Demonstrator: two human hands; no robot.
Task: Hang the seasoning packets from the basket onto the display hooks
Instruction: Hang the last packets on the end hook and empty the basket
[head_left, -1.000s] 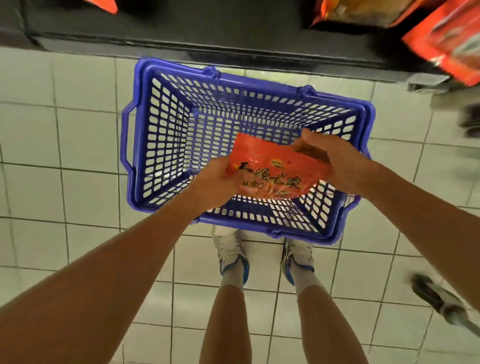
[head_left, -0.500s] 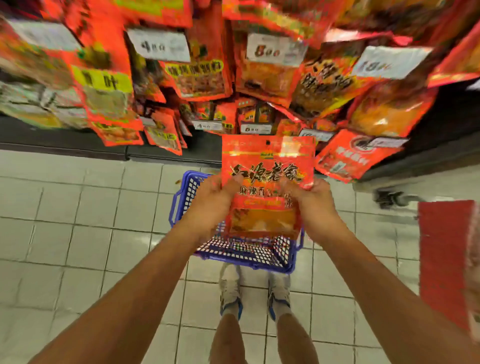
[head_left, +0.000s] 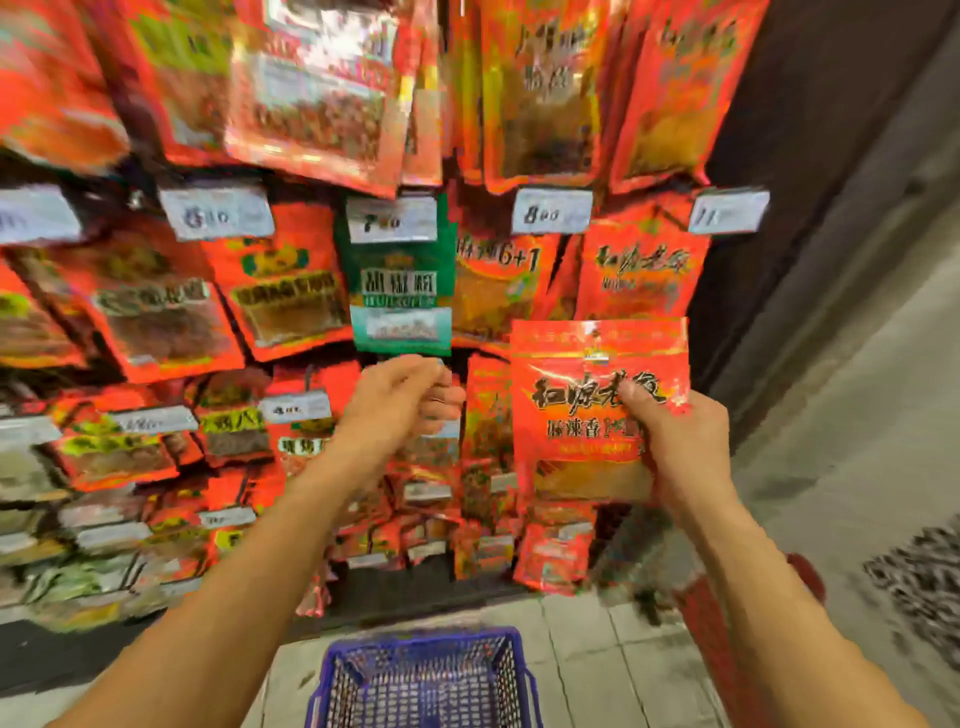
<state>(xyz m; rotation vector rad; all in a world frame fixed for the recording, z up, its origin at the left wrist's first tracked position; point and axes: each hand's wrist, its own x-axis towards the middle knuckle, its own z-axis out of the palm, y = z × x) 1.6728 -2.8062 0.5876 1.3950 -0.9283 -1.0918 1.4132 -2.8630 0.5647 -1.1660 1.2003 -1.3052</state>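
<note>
A red seasoning packet is gripped upright by the right hand; the left hand is held loosely curled, empty.

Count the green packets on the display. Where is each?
1. The green packet hangs in the middle row, under the 7.00 price tag, between red packets and just above the left hand. Blur may hide others.

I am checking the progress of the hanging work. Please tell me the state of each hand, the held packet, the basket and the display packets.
Right hand: grips the red seasoning packet, thumb on its front.
Red seasoning packet: held upright, not yet hung.
Left hand: raised, fingers loosely curled, holding nothing.
Blue basket: on the floor.
Display packets: hanging in rows.
</note>
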